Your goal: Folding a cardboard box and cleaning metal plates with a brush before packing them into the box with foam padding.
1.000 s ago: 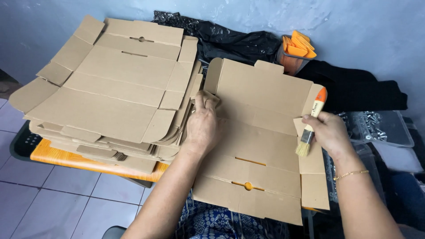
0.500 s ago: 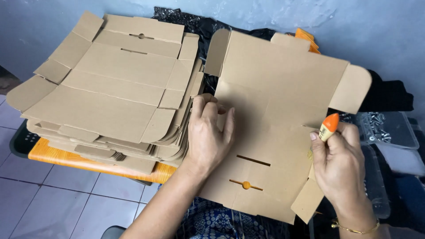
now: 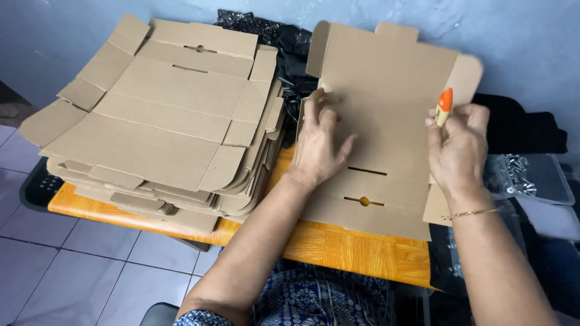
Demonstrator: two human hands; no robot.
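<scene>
I see left hand [image 3: 319,145] spread flat, pinning box sheet [image 3: 386,121] | right hand [image 3: 457,148] pinching orange-tipped brush [image 3: 444,105] at sheet's right edge

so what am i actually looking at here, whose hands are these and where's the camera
The camera sits on a person's head and looks down, so both bare hands belong to that person. They work at an orange wooden table against a blue wall. The left hand presses flat on a flat, unfolded cardboard box. The right hand grips that sheet's right edge and also holds a tool with an orange handle; its working end is hidden. On the left lies a stack of the same cardboard sheets. A black plastic bag lies behind.
</scene>
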